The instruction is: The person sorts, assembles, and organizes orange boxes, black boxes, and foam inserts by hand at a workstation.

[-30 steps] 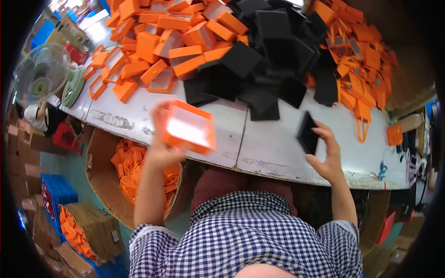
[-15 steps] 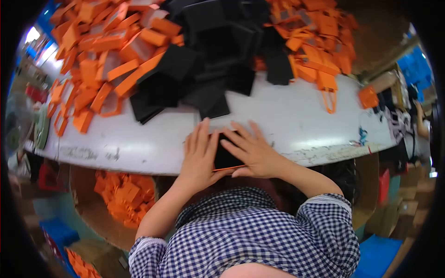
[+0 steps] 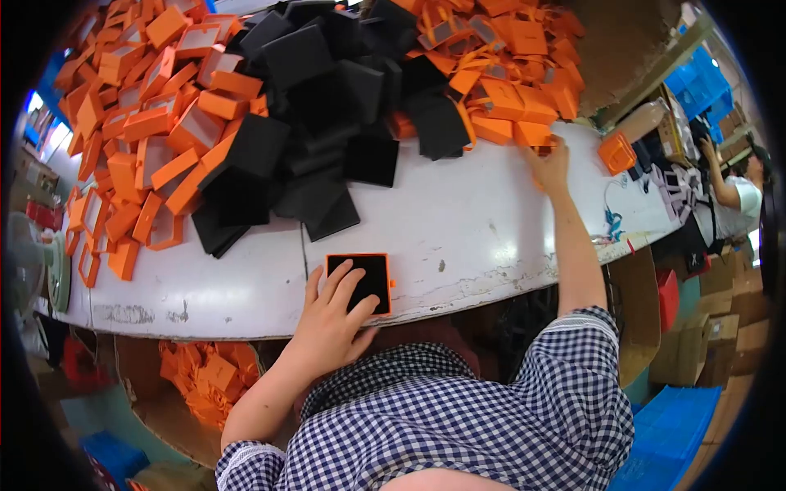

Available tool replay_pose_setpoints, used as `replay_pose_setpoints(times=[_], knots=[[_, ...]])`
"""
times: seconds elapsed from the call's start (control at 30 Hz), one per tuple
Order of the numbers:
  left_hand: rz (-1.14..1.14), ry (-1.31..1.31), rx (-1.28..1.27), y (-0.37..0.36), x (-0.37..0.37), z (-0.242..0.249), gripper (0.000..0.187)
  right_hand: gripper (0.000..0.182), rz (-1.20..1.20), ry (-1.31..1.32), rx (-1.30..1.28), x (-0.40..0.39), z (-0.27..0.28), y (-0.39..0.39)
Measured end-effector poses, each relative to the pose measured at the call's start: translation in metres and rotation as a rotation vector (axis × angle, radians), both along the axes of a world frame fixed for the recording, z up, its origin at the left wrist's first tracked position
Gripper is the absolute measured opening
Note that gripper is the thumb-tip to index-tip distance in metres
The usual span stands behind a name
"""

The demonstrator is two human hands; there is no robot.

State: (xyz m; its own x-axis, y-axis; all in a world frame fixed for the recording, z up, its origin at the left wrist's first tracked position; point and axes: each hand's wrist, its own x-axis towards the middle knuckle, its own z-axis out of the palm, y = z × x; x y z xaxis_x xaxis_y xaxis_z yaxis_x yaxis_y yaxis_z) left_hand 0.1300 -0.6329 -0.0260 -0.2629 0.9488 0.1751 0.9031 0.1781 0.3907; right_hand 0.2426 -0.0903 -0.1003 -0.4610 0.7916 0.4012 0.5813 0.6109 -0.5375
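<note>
A shallow orange box (image 3: 389, 304) with a black insert (image 3: 372, 282) lies near the front edge of the table, a small orange tab on its right side. My left hand (image 3: 332, 315) rests on it, fingers spread across the insert and the left rim. Far to the right, my right hand (image 3: 550, 166) reaches to the front of a heap of orange boxes (image 3: 524, 102). Its fingers are curled at the near end of one small orange box (image 3: 534, 134), and part of that grip is hidden.
Black square pads (image 3: 323, 98) are heaped at mid-table, beside a pile of orange box parts (image 3: 135, 123) on the left. A carton (image 3: 155, 401) with orange pieces stands below the table edge. Another person (image 3: 729, 192) is at the far right.
Both hands were together on the box. My right hand has left it and moved up and right to the orange heap. The left hand stays, and the insert now shows inside the orange rim.
</note>
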Motion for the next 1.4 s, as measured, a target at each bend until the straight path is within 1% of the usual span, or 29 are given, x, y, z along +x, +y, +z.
replay_pose_setpoints(times=[0.07, 0.13, 0.17, 0.23, 0.27, 0.3, 0.33, 0.37, 0.4, 0.43, 0.47, 0.5, 0.53, 0.57, 0.6, 0.63, 0.67, 0.73, 0.87, 0.93, 0.97, 1.03, 1.07, 1.13, 1.17, 1.23, 1.27, 1.33, 1.4], knots=[[0.049, -0.021, 0.012, -0.004, 0.0, -0.001, 0.035, 0.071, 0.045, 0.0, 0.146, 0.002, 0.008, 0.013], [-0.001, 0.0, 0.018, -0.007, -0.004, -0.003, 0.033, 0.065, 0.2, -0.143, 0.437, 0.006, 0.087, -0.046], [-0.02, 0.02, 0.049, -0.008, -0.005, -0.003, 0.029, 0.062, 0.203, -0.352, 0.554, 0.011, 0.112, -0.061], [-0.06, 0.052, -0.023, -0.014, -0.013, -0.003, 0.028, 0.052, 0.43, -0.757, 0.357, 0.011, 0.17, -0.126], [-0.083, 0.077, -0.052, -0.018, -0.018, -0.004, 0.031, 0.049, 0.571, -0.867, 0.312, 0.003, 0.176, -0.158], [-0.086, 0.077, -0.054, -0.024, -0.022, -0.003, 0.031, 0.045, 0.706, -0.975, 0.264, -0.003, 0.177, -0.189], [-0.104, 0.082, -0.096, -0.029, -0.027, -0.003, 0.036, 0.041, 0.868, -0.991, 0.246, -0.006, 0.159, -0.215], [-0.124, 0.089, -0.134, -0.03, -0.029, -0.003, 0.042, 0.051, 0.992, -0.992, 0.235, -0.012, 0.141, -0.239], [-0.134, 0.092, -0.127, -0.029, -0.028, 0.003, 0.042, 0.055, 1.041, -0.88, 0.275, -0.016, 0.122, -0.259], [-0.026, 0.002, -0.052, -0.029, -0.023, 0.014, 0.047, 0.059, 1.089, -0.769, 0.315, -0.019, 0.108, -0.27], [0.081, -0.093, 0.019, -0.03, -0.017, 0.019, 0.053, 0.059, 1.077, -0.776, 0.313, -0.022, 0.101, -0.273], [0.179, -0.062, 0.089, -0.026, -0.006, 0.016, 0.061, 0.069, 1.119, -0.65, 0.245, -0.023, 0.097, -0.273], [0.174, -0.069, 0.092, -0.02, 0.005, 0.009, 0.061, 0.079, 1.158, -0.523, 0.179, -0.022, 0.095, -0.273], [0.255, -0.006, 0.093, -0.014, 0.013, -0.002, 0.061, 0.079, 1.154, -0.528, 0.179, -0.019, 0.098, -0.271], [0.335, 0.062, 0.097, -0.01, 0.016, -0.015, 0.061, 0.08, 1.147, -0.402, 0.034, -0.014, 0.102, -0.266], [0.321, 0.094, 0.162, -0.009, 0.013, -0.027, 0.054, 0.081, 1.132, -0.272, -0.106, -0.011, 0.106, -0.261], [0.33, 0.097, 0.224, -0.009, 0.009, -0.036, 0.046, 0.081, 1.127, -0.274, -0.101, -0.008, 0.107, -0.256], [0.252, 0.064, 0.218, -0.013, 0.002, -0.023, 0.037, 0.065, 1.016, -0.096, -0.252, -0.002, 0.106, -0.247], [0.146, 0.082, 0.136, -0.029, -0.012, -0.017, 0.038, 0.053, 0.977, -0.098, -0.404, -0.006, 0.102, -0.231], [0.144, 0.042, 0.148, -0.032, -0.012, -0.018, 0.042, 0.043, 0.982, -0.252, -0.254, -0.017, 0.1, -0.239], [0.146, 0.047, 0.144, -0.033, -0.011, -0.019, 0.042, 0.043, 0.985, -0.246, -0.256, -0.025, 0.099, -0.247], [0.217, 0.07, 0.206, -0.033, -0.008, -0.022, 0.053, 0.039, 1.015, -0.529, -0.022, -0.041, 0.098, -0.265], [0.229, 0.073, 0.201, -0.032, -0.005, -0.025, 0.053, 0.039, 1.028, -0.526, -0.022, -0.044, 0.092, -0.268], [0.464, 0.03, 0.285, -0.032, -0.005, -0.032, 0.065, 0.029, 0.981, -0.517, 0.079, -0.054, 0.071, -0.276], [0.432, 0.021, 0.256, -0.037, -0.01, -0.041, 0.076, 0.029, 1.011, -0.509, 0.082, -0.057, 0.064, -0.279], [0.412, -0.006, 0.271, -0.04, -0.012, -0.038, 0.077, 0.022, 0.934, 0.007, -0.317, -0.054, 0.056, -0.28], [0.406, -0.03, 0.275, -0.04, -0.013, -0.037, 0.078, 0.022, 0.952, 0.007, -0.32, -0.05, 0.06, -0.282], [0.425, -0.065, 0.276, -0.042, -0.015, -0.037, 0.079, 0.013, 0.773, 0.306, -0.979, -0.036, 0.082, -0.284], [0.421, -0.042, 0.221, -0.044, -0.018, -0.038, 0.084, 0.017, 0.773, 0.226, -0.979, -0.015, 0.086, -0.258]])
